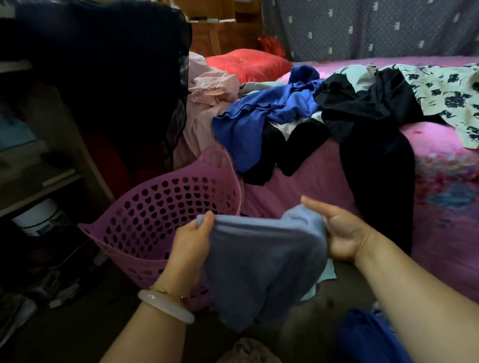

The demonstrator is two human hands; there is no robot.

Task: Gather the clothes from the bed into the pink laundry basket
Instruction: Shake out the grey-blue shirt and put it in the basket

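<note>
- She stands at the bedside with a grey-blue garment (264, 264) stretched between both hands, hanging above the floor just beside the pink laundry basket (161, 215), not yet inside it
- Her left hand (190, 250) pinches one top corner of the cloth with curled fingers; her right hand (341, 231) grips the opposite edge, thumb over the fabric
- The basket sits on the floor against the foot of the bed (446, 195), tilted a little toward her; what I can see of its inside looks bare, though the bottom is hidden behind her arm and the garment
- Most of the job seems left: a blue top (270, 108), a heap of black clothes (369, 110), a floral print piece (459, 92) and a pale pink garment (212, 92) all lie on the bed
- One black piece trails over the mattress edge toward the floor
- More fabric lies near her feet, a beige bundle (245, 359) and something blue (365, 339); whether those count as part of the load I cannot tell
- By my reckoning this is an early item, with the drop into the basket the step in hand
</note>
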